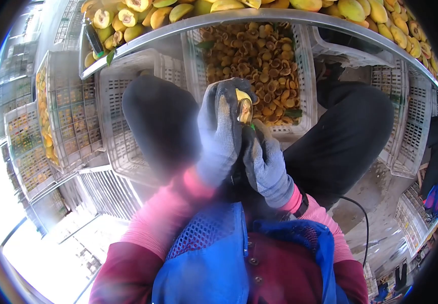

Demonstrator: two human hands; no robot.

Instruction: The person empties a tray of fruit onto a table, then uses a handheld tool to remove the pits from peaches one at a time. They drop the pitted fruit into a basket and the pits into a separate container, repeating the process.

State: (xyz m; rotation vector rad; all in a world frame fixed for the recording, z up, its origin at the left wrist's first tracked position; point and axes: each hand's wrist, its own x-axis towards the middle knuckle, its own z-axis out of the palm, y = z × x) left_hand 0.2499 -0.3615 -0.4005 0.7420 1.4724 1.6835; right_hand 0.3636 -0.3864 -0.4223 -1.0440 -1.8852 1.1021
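Before a crate (305, 76), seemingly placed for scraps (259, 61), the left hand (219, 121) clasps cut fruit (246, 109); the right hand (268, 164) is curled, its grasp indiscernible.

You have pale crates (415, 121) at the right of the frame, a black cable (366, 228) curving down the lower right, and a white slatted panel (110, 190) at lower left.

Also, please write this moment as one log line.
left hand: holding fruit; right hand: near fruit; crate: cut pieces inside
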